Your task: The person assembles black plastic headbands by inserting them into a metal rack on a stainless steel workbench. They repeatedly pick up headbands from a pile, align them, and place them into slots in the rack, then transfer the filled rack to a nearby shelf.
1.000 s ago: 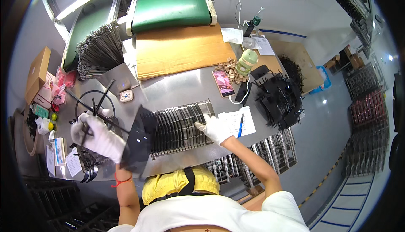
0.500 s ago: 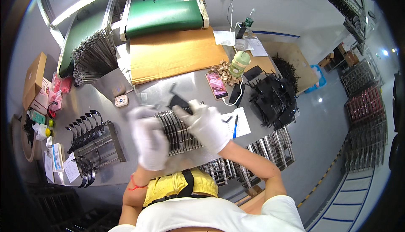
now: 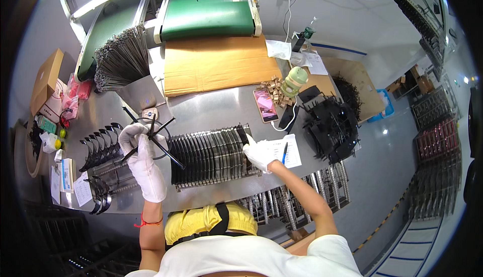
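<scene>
My left hand (image 3: 143, 161), in a white glove, is closed around a black spoked part (image 3: 160, 144) with several thin arms and a round ring. It is held above the bench, left of a metal rack (image 3: 219, 180) filled with a row of upright curved black strips (image 3: 201, 153). My right hand (image 3: 259, 155), gloved too, is at the rack's right end. Its fingers close on a black strip (image 3: 242, 135) that stands last in the row; the fingertips are partly hidden. Another rack (image 3: 123, 179) with curved black pieces (image 3: 102, 145) stands left of my left hand.
A phone (image 3: 265, 106) on a white cable, a green bottle (image 3: 294, 81) and a paper with a blue pen (image 3: 285, 152) lie right. A black parts heap (image 3: 329, 128) stands beyond. Cardboard (image 3: 219, 68), wire bundle (image 3: 121, 58) and green conveyor (image 3: 209, 19) are at the back.
My left hand has moved left and now holds the spoked part. My right hand has shifted right to the rack's end, and the dark part it held over the rack is no longer raised there.
</scene>
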`<state>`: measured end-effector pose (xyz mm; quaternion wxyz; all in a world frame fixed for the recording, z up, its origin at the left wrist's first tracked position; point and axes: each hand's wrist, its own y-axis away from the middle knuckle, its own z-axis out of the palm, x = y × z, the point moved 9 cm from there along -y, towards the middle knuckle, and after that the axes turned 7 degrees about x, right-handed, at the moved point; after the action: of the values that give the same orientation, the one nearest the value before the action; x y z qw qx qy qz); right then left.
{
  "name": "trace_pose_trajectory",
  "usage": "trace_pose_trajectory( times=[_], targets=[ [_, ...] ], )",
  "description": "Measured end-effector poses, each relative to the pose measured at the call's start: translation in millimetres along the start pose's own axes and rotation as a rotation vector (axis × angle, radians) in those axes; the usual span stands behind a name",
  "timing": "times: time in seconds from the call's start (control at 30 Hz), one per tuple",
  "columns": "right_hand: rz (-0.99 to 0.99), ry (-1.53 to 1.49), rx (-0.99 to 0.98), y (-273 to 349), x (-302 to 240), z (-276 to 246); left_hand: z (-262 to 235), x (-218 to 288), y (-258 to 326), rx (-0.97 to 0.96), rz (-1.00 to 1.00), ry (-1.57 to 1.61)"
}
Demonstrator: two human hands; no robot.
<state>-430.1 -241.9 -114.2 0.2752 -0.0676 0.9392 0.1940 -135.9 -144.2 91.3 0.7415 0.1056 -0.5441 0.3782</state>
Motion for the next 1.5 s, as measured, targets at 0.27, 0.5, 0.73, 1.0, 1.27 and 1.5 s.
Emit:
trace_pose_trajectory(
  times=[0.27, 0.5, 0.73, 1.0, 1.27, 1.5],
  targets=[
    [-0.246, 0.197, 0.033, 8, -35, -7, 25, -29, 6, -0.111, -0.148, 0.16],
    [0.068, 0.002, -0.098, 19, -23, -2, 50, -53, 22, -0.168, -0.316, 0.091],
    [-0.091, -0.77, -0.082, 41, -56, -47, 81, -109, 52, -0.325, -0.601, -0.048],
    [-0.498, -1.843, -0.144, 3, 33, -226, 77, -165, 90, -0.615, -0.806, -0.134],
    [-0.292, 0.505, 0.77, -107, 87, -104, -6, -154, 89, -0.507, -0.795, -0.228],
    [-0.133, 0.923, 0.486, -247, 35, -59, -82, -115, 96, -0.26, -0.753, -0.391]
  ],
)
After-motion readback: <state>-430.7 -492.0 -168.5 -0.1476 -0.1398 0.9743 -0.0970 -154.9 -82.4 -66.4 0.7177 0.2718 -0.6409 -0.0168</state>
